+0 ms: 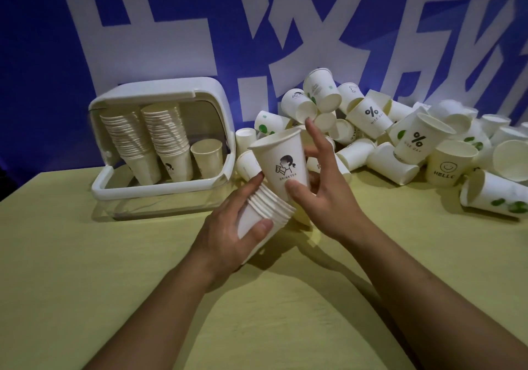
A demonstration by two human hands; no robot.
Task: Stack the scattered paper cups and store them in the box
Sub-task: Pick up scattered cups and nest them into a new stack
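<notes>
My left hand (228, 231) grips a short stack of white paper cups (267, 211), tilted up to the right. A cup printed with a drinking figure (281, 164) sits in the top of that stack. My right hand (323, 186) holds this top cup, thumb on its lower front and fingers spread behind it. At the back left stands the white storage box (205, 89) with its lid raised. Inside it are two tall cup stacks (148, 135) and a short one (207, 156).
A big pile of loose paper cups (400, 138) covers the right back of the yellow-green table (85, 269), some upright, many on their sides. One cup with green dots (497, 195) lies at the right edge. A blue and white banner hangs behind.
</notes>
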